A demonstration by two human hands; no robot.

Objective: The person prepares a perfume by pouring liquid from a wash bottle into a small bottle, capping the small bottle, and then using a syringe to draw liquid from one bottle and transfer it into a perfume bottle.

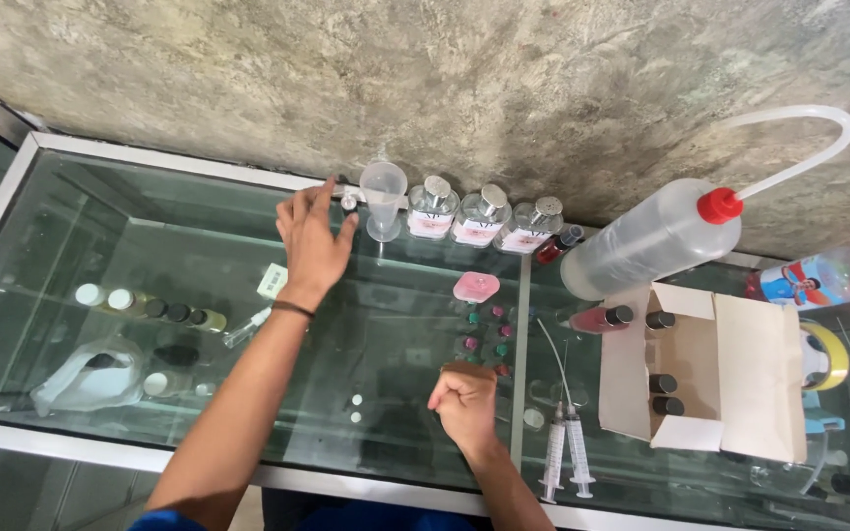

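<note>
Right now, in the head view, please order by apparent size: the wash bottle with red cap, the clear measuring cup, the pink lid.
1. wash bottle, clearly largest.
2. measuring cup.
3. pink lid, smallest; it lies slightly nearer the camera, yet looks smaller.

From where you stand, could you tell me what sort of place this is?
Probably a small perfume-refill shop counter: a glass display case with little bottles on the shelf inside, three square glass bottles against the wall, and two syringes beside a small measuring cup.

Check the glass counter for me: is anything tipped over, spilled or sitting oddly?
One thing: the large wash bottle with the red cap lies tilted on its side, resting against the cardboard box. No spill is visible. The three square bottles and the small measuring cup stand upright.
</note>
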